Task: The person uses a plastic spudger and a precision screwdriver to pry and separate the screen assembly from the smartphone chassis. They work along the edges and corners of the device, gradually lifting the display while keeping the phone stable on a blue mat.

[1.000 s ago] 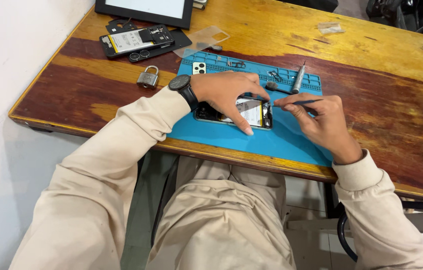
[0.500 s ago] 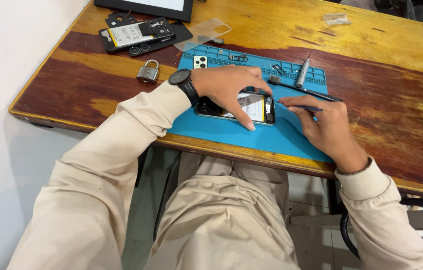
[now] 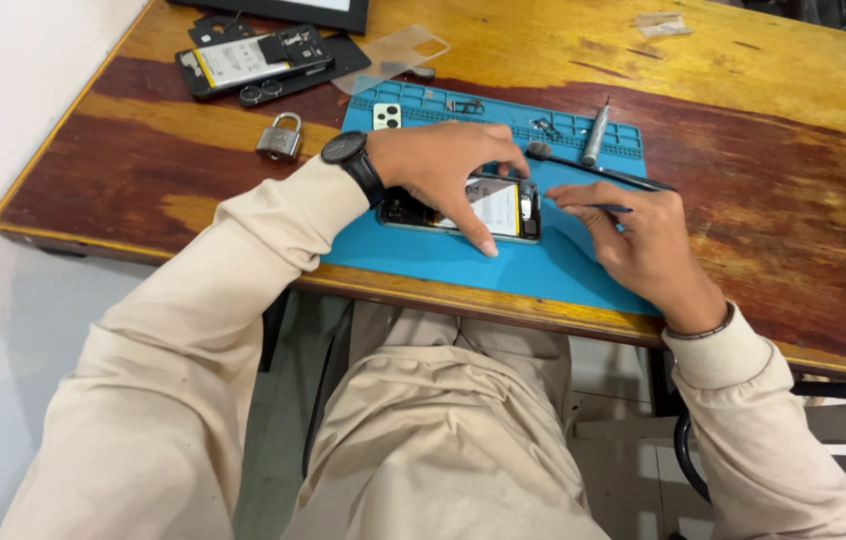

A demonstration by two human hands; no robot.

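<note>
An opened phone point(image 3: 499, 208) with its back off and battery showing lies on a blue work mat point(image 3: 563, 265). My left hand point(image 3: 443, 170), a black watch on its wrist, presses down on the phone with fingers spread over it. My right hand point(image 3: 643, 245) rests on the mat just right of the phone and pinches a thin dark tool point(image 3: 611, 208), whose tip points toward the phone's right end.
A screwdriver point(image 3: 594, 135) and a black brush point(image 3: 593, 170) lie on the mat's far side. Another dismantled phone point(image 3: 248, 60), a clear case point(image 3: 393, 55) and a padlock point(image 3: 280, 138) sit on the wooden table point(image 3: 783, 120). A dark screen edge is at top.
The view has shifted slightly. My left hand stays on the phone, and my right hand with the thin tool has moved a little closer to the phone's right end.
</note>
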